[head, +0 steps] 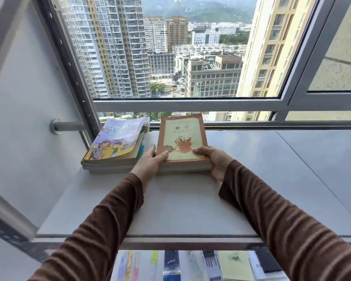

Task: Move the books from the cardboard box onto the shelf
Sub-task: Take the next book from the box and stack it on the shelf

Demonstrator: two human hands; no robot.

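Orange-bordered paperback stack gripped by left hand and right hand on grey shelf; colourful stack placed; box unseen.

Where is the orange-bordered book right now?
In the head view, the orange-bordered book lies on the shelf near centre, gripped by both hands, just right of the colourful book stack by the window.

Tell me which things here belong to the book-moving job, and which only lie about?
Job: orange-bordered book, held by left hand and right hand; stack of books beside it; shelf.
Lying about: packaged pens below; window.
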